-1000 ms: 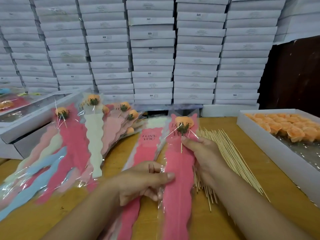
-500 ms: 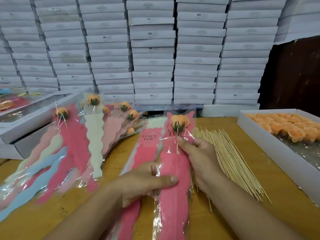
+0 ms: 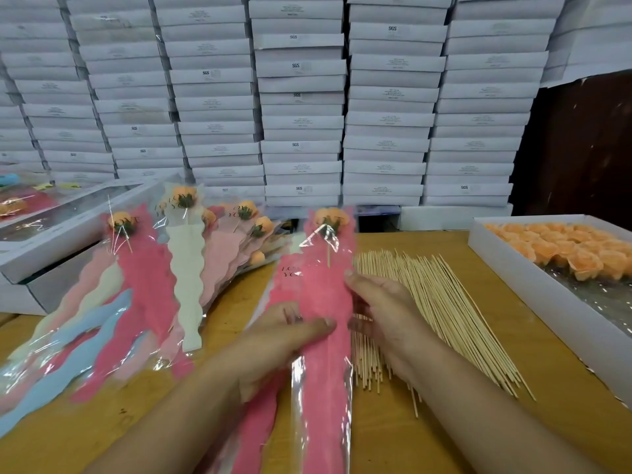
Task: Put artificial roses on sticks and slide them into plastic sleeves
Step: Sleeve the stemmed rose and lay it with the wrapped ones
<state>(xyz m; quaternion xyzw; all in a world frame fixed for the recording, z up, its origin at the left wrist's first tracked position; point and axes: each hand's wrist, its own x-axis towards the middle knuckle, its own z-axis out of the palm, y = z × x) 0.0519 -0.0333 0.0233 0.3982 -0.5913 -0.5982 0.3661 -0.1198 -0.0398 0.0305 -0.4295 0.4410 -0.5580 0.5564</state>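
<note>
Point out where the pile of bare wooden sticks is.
In the head view, the wooden sticks lie fanned on the table right of centre, just beyond the right hand and left of the white box of orange roses.
</note>
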